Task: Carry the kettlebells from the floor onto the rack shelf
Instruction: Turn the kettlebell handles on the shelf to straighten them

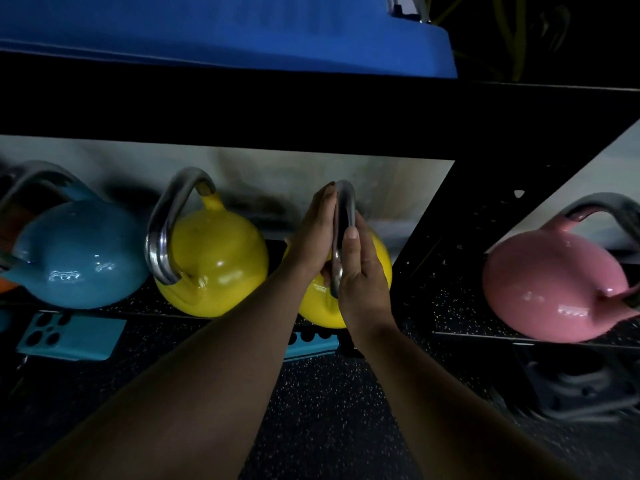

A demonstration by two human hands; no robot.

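Observation:
A yellow kettlebell (380, 263) sits on the low rack shelf (450, 306), right of a second yellow kettlebell (214, 261). Its steel handle (348, 206) points up and is edge-on to me. My left hand (313, 237) lies against the handle's left side, fingers straight, thumb tucked low by the bell. My right hand (360, 271) presses the handle's right side, fingers extended. The handle is clamped between both palms. A blue kettlebell (79, 254) stands at the left, a pink kettlebell (550, 285) in the bay to the right.
A black rack upright (446, 220) separates the yellow and pink bays. The black upper shelf beam (242, 109) overhangs, with a blue mat (225, 29) on top. Teal brackets (69, 336) sit under the shelf edge. A dark base plate (581, 382) lies on the speckled floor (329, 410).

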